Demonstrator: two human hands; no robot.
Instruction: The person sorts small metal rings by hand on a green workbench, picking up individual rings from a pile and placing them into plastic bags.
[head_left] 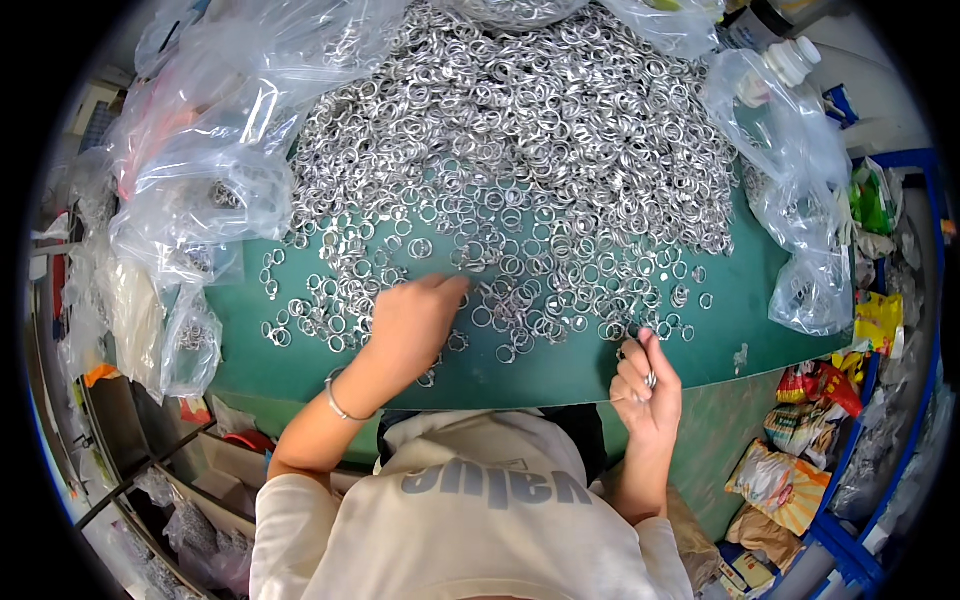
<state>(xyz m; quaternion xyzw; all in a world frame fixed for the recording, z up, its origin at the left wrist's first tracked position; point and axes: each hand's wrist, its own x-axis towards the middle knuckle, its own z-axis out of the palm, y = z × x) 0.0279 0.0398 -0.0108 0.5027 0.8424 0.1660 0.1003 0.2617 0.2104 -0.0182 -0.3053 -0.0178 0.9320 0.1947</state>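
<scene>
**Hands at a heap of metal rings**

Head view: the left hand (412, 322) lies palm down on the green table (760, 300), fingers together and stretched into the near edge of the ring heap (520, 150), touching loose rings (500, 300). The right hand (645, 385) is curled just off the heap's edge, thumb and fingers pinching one ring (651, 380); its facing cannot be told. The rings are far too many to count. Clear bags (200, 170) lie left and right. A bracelet (340, 405) circles the left wrist.

Rings (520, 150) heaped on the mat (760, 300), bags (200, 170) lying left and right.
</scene>
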